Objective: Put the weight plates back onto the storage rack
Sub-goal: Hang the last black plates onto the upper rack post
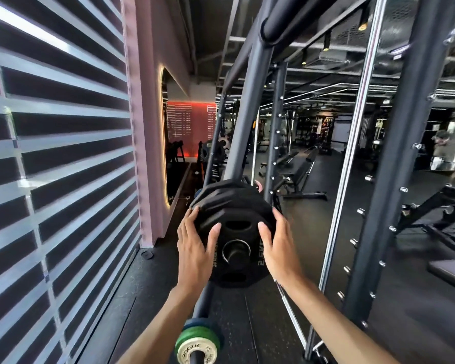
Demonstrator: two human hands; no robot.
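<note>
We have both grips on one black weight plate (pixel 236 214), which sits upright on a storage peg (pixel 234 254) of the rack (pixel 394 179). The peg's dark end and its chrome ring show through the plate's centre hole, right between the two grips.

Our left grip (pixel 195 245) clasps the plate's left rim, fingers spread and bent over the edge, thumb laid on the face beside the upper cut-out. Our right grip (pixel 276 240) holds the right rim the same way, fingers wrapped over the edge and thumb pressed on the face. So both grips are closed narrow on the plate, one on each side of it.

Just beyond the grips, behind the held plate, larger black plates (pixel 229 186) sit stacked against it. Below the grips and nearer to us a barbell (pixel 202 300) runs under the left wrist, carrying a green plate (pixel 195 337) and a small pale one marked ROGUE. Well to the left of the left grip hang striped window blinds (pixel 58 153). Far beyond the right grip stand dark workout benches (pixel 294 179) on the gym floor.
</note>
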